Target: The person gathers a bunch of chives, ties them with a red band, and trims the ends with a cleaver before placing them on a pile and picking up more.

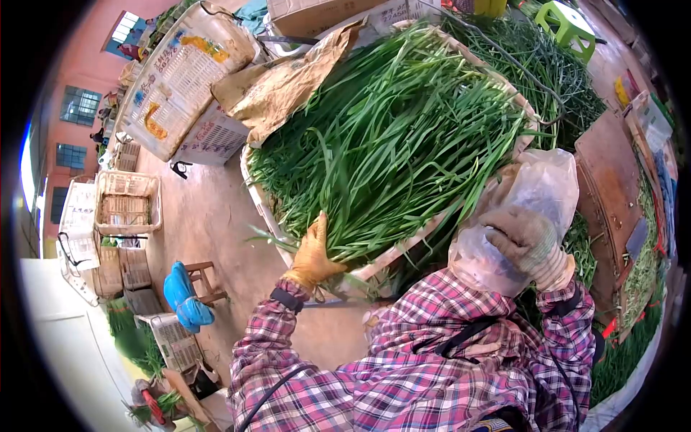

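Note:
My left hand, in an orange-yellow glove, rests at the near left edge of a large heap of long green leafy stalks. A finger points up along the leaves and the thumb lies apart; the other fingers are partly hidden. The stalks fill a wide basket with a pale rim. To the right, my right hand, in a pale knit glove, has its fingers curled against a translucent plastic bag. The bag shows above and below that hand, and its contents are blurred.
Brown paper overhangs the basket's far left side. Stacked plastic crates stand behind it. More greens lie beyond, near a green stool. A brown board is at right; a wooden stool with blue cloth stands left.

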Demonstrator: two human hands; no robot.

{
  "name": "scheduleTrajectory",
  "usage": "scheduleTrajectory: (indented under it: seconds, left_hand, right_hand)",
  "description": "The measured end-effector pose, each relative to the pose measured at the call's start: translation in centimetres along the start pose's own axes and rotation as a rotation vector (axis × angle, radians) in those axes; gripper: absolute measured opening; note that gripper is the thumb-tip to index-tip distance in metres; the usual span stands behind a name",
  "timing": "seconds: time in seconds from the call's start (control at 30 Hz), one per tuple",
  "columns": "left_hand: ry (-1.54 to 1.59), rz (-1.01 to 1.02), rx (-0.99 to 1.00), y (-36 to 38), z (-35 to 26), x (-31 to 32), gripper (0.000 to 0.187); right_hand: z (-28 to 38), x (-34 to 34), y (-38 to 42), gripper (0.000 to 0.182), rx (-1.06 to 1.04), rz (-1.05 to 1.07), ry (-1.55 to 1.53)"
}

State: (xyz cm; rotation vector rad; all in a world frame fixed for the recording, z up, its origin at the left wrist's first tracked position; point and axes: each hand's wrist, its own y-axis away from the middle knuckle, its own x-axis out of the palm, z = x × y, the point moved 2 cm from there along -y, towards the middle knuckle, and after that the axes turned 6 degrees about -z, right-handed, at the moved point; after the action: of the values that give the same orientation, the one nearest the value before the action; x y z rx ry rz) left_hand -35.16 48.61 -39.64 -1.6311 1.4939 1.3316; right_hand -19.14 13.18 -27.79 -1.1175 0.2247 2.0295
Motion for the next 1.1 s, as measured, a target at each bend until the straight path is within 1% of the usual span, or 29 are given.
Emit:
scheduleTrajectory:
  seconds: [0.03, 0.07, 0.13, 0.17, 0.2, 0.27, 0.33, 0.4, 0.43, 0.47, 0.5, 0.53, 0.57, 0.6, 0.67, 0.7, 0.73, 0.8, 0.83, 0.9, 0.93, 1.0, 1.03, 1.07, 1.1]
  left_hand:
    - [-0.1, 0.054, -0.059, -0.2, -0.1, 0.4, 0.126]
    - [-0.223, 0.033, -0.067, -0.3, -0.1, 0.9, 0.125]
    - [-0.189, 0.052, -0.045, -0.6, -0.3, 0.2, 0.122]
    - [-0.187, 0.025, 0.006, -0.9, 0.2, 0.1, 0.119]
    - [-0.182, 0.052, 0.012, -1.5, 0.9, 0.3, 0.115]
    - [-0.119, 0.116, 0.005, -2.1, 0.3, -1.3, 0.111]
    - [-0.127, 0.114, 0.029, -2.3, 0.4, -1.9, 0.11]
    - [-0.11, 0.158, -0.001, -2.0, -0.5, -3.0, 0.106]
    - [-0.071, 0.081, 0.09, -2.1, 1.1, -1.6, 0.101]
    - [-0.071, 0.079, 0.081, -1.9, 1.3, -1.7, 0.101]
    - [-0.058, 0.113, 0.042, -1.7, 1.4, -1.7, 0.1]
    - [-0.041, 0.151, 0.001, -1.5, 1.5, -1.4, 0.099]
    - [0.197, -0.054, 0.069, -1.2, 1.5, -1.4, 0.105]
    - [0.203, -0.052, 0.05, -0.7, 1.6, -1.3, 0.105]
    - [0.385, 0.002, -0.207, 0.0, 2.5, -1.2, 0.113]
    - [0.465, 0.005, -0.183, 0.2, 2.5, -2.5, 0.119]
    - [0.63, -0.044, -0.122, 0.3, 3.2, -2.0, 0.115]
    - [0.631, -0.056, -0.087, 0.7, 4.1, -1.9, 0.109]
    - [0.629, -0.065, -0.074, 0.7, 4.5, -2.0, 0.107]
    - [0.848, -0.101, -0.152, 0.9, 4.6, -1.6, 0.099]
    - [0.847, -0.096, -0.151, 1.0, 4.6, -1.7, 0.099]
    - [1.06, -0.016, -0.251, 1.1, 4.3, -1.8, 0.093]
    - [1.153, -0.054, -0.277, 1.2, 4.4, -1.7, 0.078]
    - [1.151, -0.06, -0.275, 1.5, 4.6, -2.0, 0.078]
    - [1.147, -0.131, -0.346, 1.6, 5.0, -2.5, 0.069]
  right_hand:
    - [0.2, 0.2, 0.0, 0.017, -0.011, -0.015, -0.016]
    - [0.4, 0.5, -0.2, 0.017, -0.01, -0.001, -0.033]
    - [0.9, 1.3, -1.1, 0.014, -0.059, 0.031, -0.037]
    - [1.3, 1.8, -1.5, 0.016, -0.084, 0.041, -0.091]
    - [2.0, 2.6, -2.2, 0.016, -0.09, 0.052, -0.108]
    - [4.4, 4.4, -4.3, 0.026, -0.268, 0.126, -0.011]
    - [7.8, 7.3, -7.3, 0.037, -0.366, 0.308, 0.052]
    - [10.6, 10.6, -9.7, 0.046, -0.531, 0.283, 0.144]
    - [11.4, 13.5, -10.2, 0.049, -0.57, 0.241, 0.296]
    - [11.6, 16.7, -10.4, 0.052, -0.604, 0.193, 0.448]
    - [11.1, 19.2, -10.5, 0.052, -0.612, 0.195, 0.443]
    - [10.4, 21.8, -10.5, 0.059, -0.61, 0.241, 0.408]
    - [9.9, 24.0, -10.3, 0.066, -0.609, 0.293, 0.371]
    - [10.6, 24.2, -10.5, 0.074, -0.608, 0.345, 0.335]
    - [10.7, 23.9, -10.8, 0.073, -0.548, 0.522, 0.39]
    - [11.0, 24.5, -11.2, 0.072, -0.606, 0.45, 0.376]
    - [10.9, 24.7, -11.0, 0.07, -0.68, 0.418, 0.459]
    - [11.5, 24.6, -11.6, 0.051, -0.553, 0.629, 0.35]
    - [11.4, 24.8, -11.7, 0.051, -0.56, 0.626, 0.351]
    - [11.3, 24.7, -11.7, 0.062, -0.647, 0.52, 0.296]
    - [11.8, 24.9, -11.8, 0.062, -0.642, 0.52, 0.294]
    - [12.5, 25.3, -12.2, 0.042, -0.481, 0.752, 0.372]
    - [12.2, 25.3, -12.1, 0.024, -0.515, 0.638, 0.271]
    - [12.0, 25.1, -11.8, 0.024, -0.501, 0.621, 0.269]
    - [12.1, 24.7, -12.0, 0.024, -0.525, 0.63, 0.274]
